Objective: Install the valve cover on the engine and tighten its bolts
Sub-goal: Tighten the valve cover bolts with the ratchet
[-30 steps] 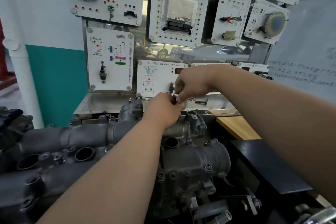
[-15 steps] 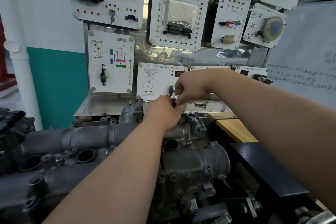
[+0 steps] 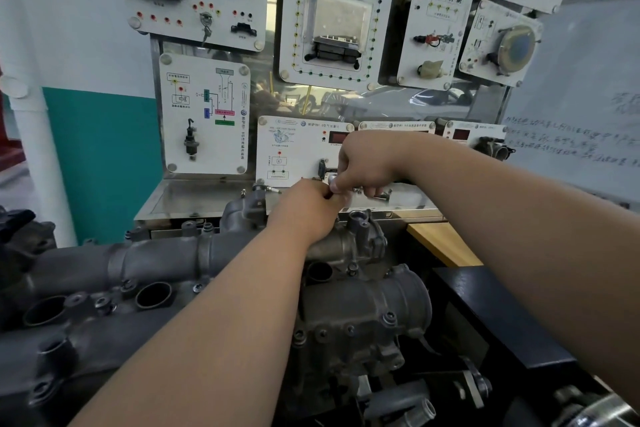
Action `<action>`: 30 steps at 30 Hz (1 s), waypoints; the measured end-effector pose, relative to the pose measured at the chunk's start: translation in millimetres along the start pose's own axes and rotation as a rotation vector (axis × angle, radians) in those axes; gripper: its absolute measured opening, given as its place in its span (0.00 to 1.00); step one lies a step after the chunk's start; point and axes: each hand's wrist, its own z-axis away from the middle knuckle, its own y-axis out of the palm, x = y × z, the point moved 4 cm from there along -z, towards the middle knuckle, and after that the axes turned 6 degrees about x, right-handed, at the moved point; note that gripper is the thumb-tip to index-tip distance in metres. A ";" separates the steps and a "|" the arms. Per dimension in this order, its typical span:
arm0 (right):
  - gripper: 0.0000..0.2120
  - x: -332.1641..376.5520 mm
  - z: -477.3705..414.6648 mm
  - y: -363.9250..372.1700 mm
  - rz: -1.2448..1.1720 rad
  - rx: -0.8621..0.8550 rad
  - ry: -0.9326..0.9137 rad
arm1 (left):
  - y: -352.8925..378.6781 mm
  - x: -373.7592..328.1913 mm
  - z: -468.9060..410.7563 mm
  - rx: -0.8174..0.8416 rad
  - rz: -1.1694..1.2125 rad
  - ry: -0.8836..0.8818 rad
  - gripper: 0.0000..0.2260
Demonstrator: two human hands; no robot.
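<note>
— What stood at the far left?

— A white pipe (image 3: 38, 163) ran up the wall. Nearer, the grey engine (image 3: 156, 263) stretched from the left edge to the middle, with round openings along its top. I could not tell which casting was the valve cover.

— And behind the engine?

— A steel tray (image 3: 194, 198), under a board of white training panels (image 3: 204, 114).

— Where was the left hand?

— The left hand (image 3: 304, 208) reached over the engine's far end, above a metal housing (image 3: 353, 239). Its back faced the camera and its fingers were curled under, out of sight. I could not tell whether it gripped anything. It touched the fingertips of the other hand.

— And the task's thing?

— A small silver part (image 3: 332, 179), perhaps a bolt, sat right where the two hands met. It was just beyond the left hand, at the left tip of the right one.

— So the right hand had it?

— Yes. The right hand (image 3: 367, 163) came in from the right with its fingers curled. It pinched that part with its fingertips, above the tray.

— Anything further right?

— Loose bolts (image 3: 381, 197) lay on the tray just beneath the right hand. Beyond them was a wooden bench (image 3: 443, 243), with a black surface (image 3: 502, 315) nearer. A whiteboard (image 3: 571, 121) with handwriting stood at the far right.
</note>
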 end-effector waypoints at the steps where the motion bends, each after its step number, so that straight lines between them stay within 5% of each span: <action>1: 0.18 0.3 -1.0 -0.6 0.023 -0.023 0.008 | -0.6 0.1 0.2 -0.003 -0.016 0.000 0.16; 30: 0.17 22.7 15.3 5.1 0.007 0.073 0.193 | -6.8 -3.2 5.7 0.021 -0.048 0.012 0.10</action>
